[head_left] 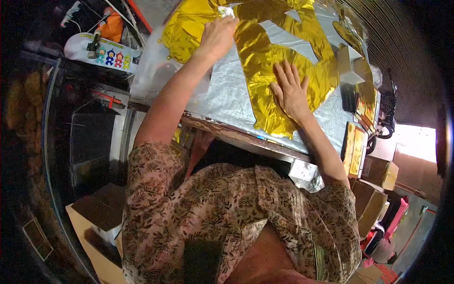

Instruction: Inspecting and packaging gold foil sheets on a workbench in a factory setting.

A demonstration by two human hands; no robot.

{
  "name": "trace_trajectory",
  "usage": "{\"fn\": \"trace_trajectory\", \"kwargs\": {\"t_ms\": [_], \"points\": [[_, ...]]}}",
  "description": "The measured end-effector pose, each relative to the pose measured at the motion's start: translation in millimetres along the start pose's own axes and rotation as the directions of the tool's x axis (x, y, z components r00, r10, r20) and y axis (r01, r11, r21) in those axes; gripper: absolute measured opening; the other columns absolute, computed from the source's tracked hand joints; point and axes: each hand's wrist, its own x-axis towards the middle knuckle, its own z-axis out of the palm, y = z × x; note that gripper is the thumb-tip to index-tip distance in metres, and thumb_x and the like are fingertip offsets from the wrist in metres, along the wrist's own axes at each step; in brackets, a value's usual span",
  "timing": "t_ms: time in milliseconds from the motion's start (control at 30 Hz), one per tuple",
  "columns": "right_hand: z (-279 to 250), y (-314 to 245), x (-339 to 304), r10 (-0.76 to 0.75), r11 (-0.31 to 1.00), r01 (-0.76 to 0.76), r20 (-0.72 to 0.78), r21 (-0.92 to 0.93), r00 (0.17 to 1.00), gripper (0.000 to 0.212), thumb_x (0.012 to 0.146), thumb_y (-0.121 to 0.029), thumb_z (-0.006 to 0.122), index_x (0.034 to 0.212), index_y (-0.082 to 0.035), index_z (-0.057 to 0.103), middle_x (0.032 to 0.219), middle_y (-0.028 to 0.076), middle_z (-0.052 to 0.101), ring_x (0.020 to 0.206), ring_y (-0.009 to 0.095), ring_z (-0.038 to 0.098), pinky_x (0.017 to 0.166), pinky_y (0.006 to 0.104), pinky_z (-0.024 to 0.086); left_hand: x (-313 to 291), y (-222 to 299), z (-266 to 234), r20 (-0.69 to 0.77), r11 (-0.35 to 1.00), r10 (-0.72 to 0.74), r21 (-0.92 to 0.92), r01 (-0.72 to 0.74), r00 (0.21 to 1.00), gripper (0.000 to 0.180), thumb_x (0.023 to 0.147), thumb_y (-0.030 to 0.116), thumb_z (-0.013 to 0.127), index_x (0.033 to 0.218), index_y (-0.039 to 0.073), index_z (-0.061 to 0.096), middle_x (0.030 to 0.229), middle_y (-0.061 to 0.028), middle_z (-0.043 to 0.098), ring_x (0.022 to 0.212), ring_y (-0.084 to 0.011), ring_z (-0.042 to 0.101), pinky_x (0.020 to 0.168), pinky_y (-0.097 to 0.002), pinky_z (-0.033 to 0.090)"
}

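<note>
A large, crinkled gold foil piece (269, 61), cut in a curved shape, lies flat on the silvery table covering (229, 90). My right hand (292, 97) rests palm down on it, fingers stretched and spread. Farther off and to the left, my left hand (219, 38) is closed, with its fingers curled at the far side. Beside its fingertips shows a small whitish thing (226, 11); whether the fingers grip it is hidden. Another bunched gold foil piece (182, 35) lies to the left of this hand.
At the table's right side stand a small white box (350, 65) and yellow-orange packages (354, 146). A white board with cartoon figures (101, 51) is at the left. Cardboard boxes stand on the lower left (94, 227) and the right (369, 203).
</note>
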Motion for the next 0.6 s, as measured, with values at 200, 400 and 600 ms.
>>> {"fn": "trace_trajectory", "kwargs": {"t_ms": [200,400,600], "points": [[-5,-7,-5,0.088,0.996,-0.087,0.032,-0.024,0.996,0.061,0.106,-0.040,0.050,0.160,-0.018,0.034,0.168,0.013,0.029,0.153,0.038,0.028,0.116,0.0709,0.019,42,-31,25,-0.162,0.972,0.033,0.235,0.007,0.986,0.055,0.095,0.039,0.066,0.146,0.024,0.054,0.150,-0.0101,0.054,0.138,-0.0304,0.049,0.108,-0.0593,0.036],[-1,-6,-6,0.095,0.995,-0.095,0.000,-0.031,0.996,0.062,0.105,-0.040,0.052,0.160,-0.018,0.035,0.167,0.011,0.030,0.153,0.036,0.028,0.116,0.0702,0.020,66,-67,39,-0.068,0.937,-0.077,0.336,0.096,0.995,0.061,0.096,0.049,0.063,0.152,0.030,0.047,0.147,-0.0082,0.056,0.136,-0.0286,0.049,0.106,-0.0602,0.035],[-5,5,-10,0.161,0.987,-0.161,0.031,0.000,0.986,0.059,0.104,-0.039,0.054,0.158,-0.018,0.040,0.166,0.013,0.031,0.153,0.037,0.027,0.115,0.0728,0.018,76,-35,11,-0.044,0.991,-0.137,-0.014,0.136,0.990,0.053,0.102,0.045,0.055,0.148,0.019,0.053,0.142,-0.0110,0.062,0.133,-0.0304,0.055,0.107,-0.0549,0.039]]}}
